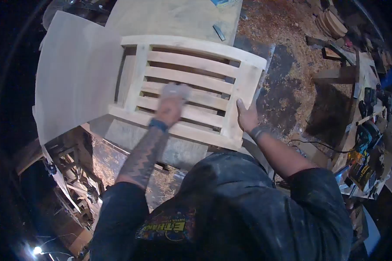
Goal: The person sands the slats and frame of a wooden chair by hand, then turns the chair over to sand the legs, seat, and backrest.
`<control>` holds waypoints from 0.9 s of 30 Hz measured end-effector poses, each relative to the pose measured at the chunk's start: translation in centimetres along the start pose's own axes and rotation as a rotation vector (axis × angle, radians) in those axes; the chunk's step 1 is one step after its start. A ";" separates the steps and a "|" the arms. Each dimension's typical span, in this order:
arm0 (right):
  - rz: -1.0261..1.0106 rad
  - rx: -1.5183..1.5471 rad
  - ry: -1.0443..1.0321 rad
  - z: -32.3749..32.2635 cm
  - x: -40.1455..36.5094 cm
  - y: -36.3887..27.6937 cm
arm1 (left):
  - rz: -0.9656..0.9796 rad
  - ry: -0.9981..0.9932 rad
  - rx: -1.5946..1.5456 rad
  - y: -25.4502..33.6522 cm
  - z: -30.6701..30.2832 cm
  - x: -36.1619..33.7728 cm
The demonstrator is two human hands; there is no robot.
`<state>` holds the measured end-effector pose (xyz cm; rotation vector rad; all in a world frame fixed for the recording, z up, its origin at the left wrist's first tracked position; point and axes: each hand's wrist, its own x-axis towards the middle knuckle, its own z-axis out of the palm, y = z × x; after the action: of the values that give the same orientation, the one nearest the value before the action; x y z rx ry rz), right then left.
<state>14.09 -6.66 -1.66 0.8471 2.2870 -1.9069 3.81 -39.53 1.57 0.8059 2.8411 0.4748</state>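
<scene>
A pale wooden frame with several curved slats [191,81] lies in front of me, joined at its left to a broad flat panel [76,78]. My left hand [170,109], blurred by motion, is over the middle slats and holds a whitish pad [176,91] against them; what the pad is made of cannot be made out. At the frame's right end, my right hand [247,117] rests on the wide end rail [244,87], thumb and fingers apart, holding nothing.
Under the frame is a plywood work surface [174,19] with a small dark curved tool [219,32] on it. Wood shavings [287,39] cover the floor. A bench at the right carries power tools [368,137], with a cable [322,147] nearby.
</scene>
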 end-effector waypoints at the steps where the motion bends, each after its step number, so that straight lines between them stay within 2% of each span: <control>1: -0.010 0.035 -0.027 0.1 0.0 0.7 | 0.105 0.034 0.014 2.4 2.3 0.1; 2: -0.023 0.071 -0.051 0.1 0.6 2.2 | 0.087 -0.213 -0.001 6.9 0.4 1.2; 4: -0.035 0.070 -0.067 0.1 1.0 1.9 | 0.250 -0.036 -0.022 8.0 -0.2 1.3; 6: -0.015 -0.002 -0.063 -0.5 0.2 0.4 | 0.159 -0.076 -0.028 -1.0 1.1 -1.5; 7: -0.007 -0.004 -0.048 -0.3 0.3 1.3 | 0.016 -0.053 -0.144 -3.4 -1.0 -1.4; 8: -0.002 -0.004 -0.031 0.2 0.9 2.8 | -0.019 0.000 0.050 -2.9 -4.9 -0.9; 10: 0.011 -0.018 -0.003 0.3 1.0 3.6 | -0.039 0.031 0.181 -3.6 -4.4 -0.5; 11: 0.013 -0.030 0.007 0.3 0.9 3.4 | -0.028 -0.003 0.080 -2.7 -2.1 -0.6; 13: 0.008 -0.012 -0.009 0.4 0.8 2.6 | 0.094 -0.017 0.021 3.8 1.8 0.3; 14: 0.003 0.017 -0.027 0.1 0.6 2.0 | 0.210 -0.001 0.061 7.2 1.8 0.7; 17: 0.019 -0.040 -0.059 -0.3 0.8 2.1 | 0.244 -0.124 -0.058 7.9 -1.6 2.1; 20: -0.002 -0.063 -0.063 -0.3 0.8 2.0 | 0.140 0.019 0.193 -1.5 -3.1 0.8; 21: -0.012 -0.053 -0.059 -0.4 0.6 2.3 | -0.028 0.038 0.182 -1.3 -4.7 0.8; 24: 0.045 -0.082 0.005 0.5 1.0 3.7 | -0.041 -0.032 0.123 2.5 -0.7 0.6; 25: 0.029 -0.079 -0.001 0.4 1.1 3.1 | -0.002 0.052 0.133 6.0 1.1 0.9; 26: 0.016 -0.079 -0.008 0.2 0.9 2.4 | 0.098 0.097 -0.049 7.5 3.7 0.7; 27: 0.008 -0.081 -0.015 -0.1 0.6 2.0 | 0.134 0.047 -0.095 9.9 5.0 1.5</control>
<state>14.48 -6.20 -3.65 0.8289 2.3307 -1.7975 8.53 -29.44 0.18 0.9834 2.7932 0.6499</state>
